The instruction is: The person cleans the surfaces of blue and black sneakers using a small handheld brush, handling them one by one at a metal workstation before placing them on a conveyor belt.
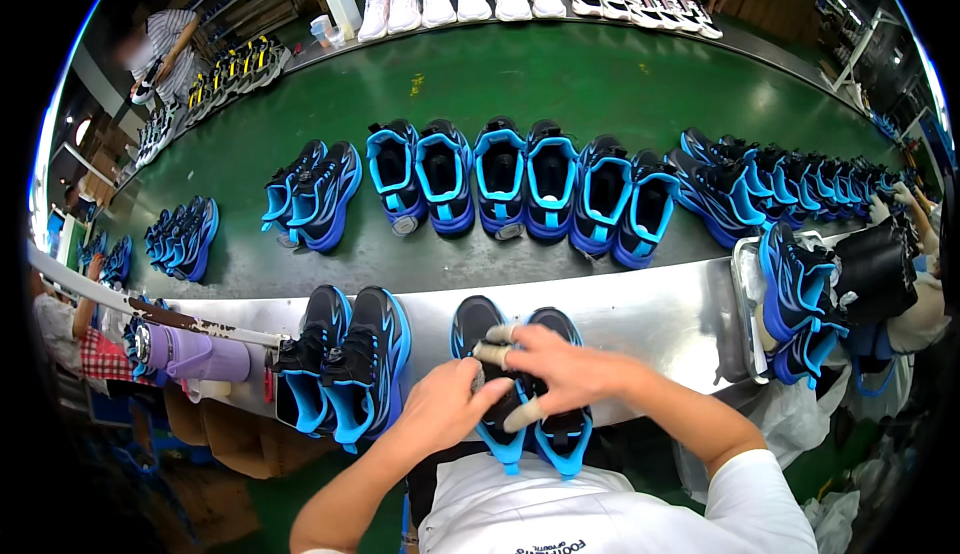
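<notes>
A pair of black sneakers with bright blue collars and heel loops lies in front of me, toes pointing away. My left hand [447,406] is curled against the left side of the left sneaker [478,316], with its thumb across the lacing area. My right hand [560,366] reaches over from the right, its fingers bent onto the same lacing area. Pale covers wrap several of its fingertips. Whether a lace is pinched between the fingers is hidden. The right sneaker [553,324] sits close beside, partly under my right hand and wrist.
Another black and blue pair [345,364] stands left on the metal ledge [640,319]. Matching sneakers [525,179] line the green conveyor [400,89]. A purple bottle [205,354] lies at the left; a tray [748,284] with sneakers is at the right. Co-workers are on both sides.
</notes>
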The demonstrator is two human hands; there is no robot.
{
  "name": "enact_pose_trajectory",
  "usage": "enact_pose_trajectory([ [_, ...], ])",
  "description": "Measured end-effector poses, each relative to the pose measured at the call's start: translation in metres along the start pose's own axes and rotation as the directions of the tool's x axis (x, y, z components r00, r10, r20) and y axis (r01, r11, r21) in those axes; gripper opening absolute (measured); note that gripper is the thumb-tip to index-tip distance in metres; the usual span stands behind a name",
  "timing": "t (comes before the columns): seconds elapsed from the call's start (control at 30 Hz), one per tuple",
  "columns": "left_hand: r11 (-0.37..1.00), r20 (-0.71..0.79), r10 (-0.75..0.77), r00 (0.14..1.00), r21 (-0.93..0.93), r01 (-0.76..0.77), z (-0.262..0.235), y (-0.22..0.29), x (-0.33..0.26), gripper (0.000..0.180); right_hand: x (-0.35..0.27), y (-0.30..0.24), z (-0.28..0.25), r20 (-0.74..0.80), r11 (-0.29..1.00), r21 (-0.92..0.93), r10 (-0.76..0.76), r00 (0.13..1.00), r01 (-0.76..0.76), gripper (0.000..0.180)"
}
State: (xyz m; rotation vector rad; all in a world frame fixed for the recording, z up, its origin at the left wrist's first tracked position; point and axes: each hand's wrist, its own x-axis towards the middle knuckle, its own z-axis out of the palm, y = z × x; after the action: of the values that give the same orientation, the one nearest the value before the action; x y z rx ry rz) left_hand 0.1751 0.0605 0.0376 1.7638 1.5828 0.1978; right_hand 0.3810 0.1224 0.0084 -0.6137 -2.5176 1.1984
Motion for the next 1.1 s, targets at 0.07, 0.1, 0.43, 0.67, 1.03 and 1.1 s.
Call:
enact_pose_trajectory([
  [0.07, 0.965, 0.038, 0.036, 0.999, 0.257, -0.045, 0.003, 0.008, 0.009, 0.060, 0.001, -0.007, 0.014, 0.060, 0.994, 0.027, 0.105, 0.993, -0.107, 0.080],
  [0.1, 0.954, 0.131, -0.027, 0.991, 0.299, -0.013, 0.000, 0.014, 0.015, 0.059, 0.002, -0.011, 0.017, 0.050, 0.984, 0.001, 0.178, 0.983, -0.178, 0.073],
  [0.43, 0.948, 0.090, 0.107, 0.990, 0.290, -0.129, 0.012, 0.009, 0.020, 0.050, -0.010, -0.008, 0.034, -0.128, 0.983, -0.090, 0.150, 0.980, -0.163, 0.069],
  [0.67, 0.979, 0.097, 0.012, 0.995, 0.203, -0.031, 0.006, 0.021, 0.021, 0.049, -0.014, -0.016, 0.020, -0.055, 0.963, -0.053, 0.262, 0.963, -0.265, 0.064],
  [1.03, 0.920, -0.095, 0.221, 0.971, -0.309, -0.240, 0.032, -0.009, 0.002, 0.029, -0.026, -0.006, 0.015, -0.067, 0.976, 0.065, 0.211, 0.975, -0.206, 0.064],
  [1.1, 0.908, -0.098, 0.233, 0.967, -0.333, -0.253, 0.036, -0.011, 0.002, 0.029, -0.031, 0.003, 0.005, 0.008, 0.968, 0.209, 0.141, 0.990, -0.139, 0.069],
])
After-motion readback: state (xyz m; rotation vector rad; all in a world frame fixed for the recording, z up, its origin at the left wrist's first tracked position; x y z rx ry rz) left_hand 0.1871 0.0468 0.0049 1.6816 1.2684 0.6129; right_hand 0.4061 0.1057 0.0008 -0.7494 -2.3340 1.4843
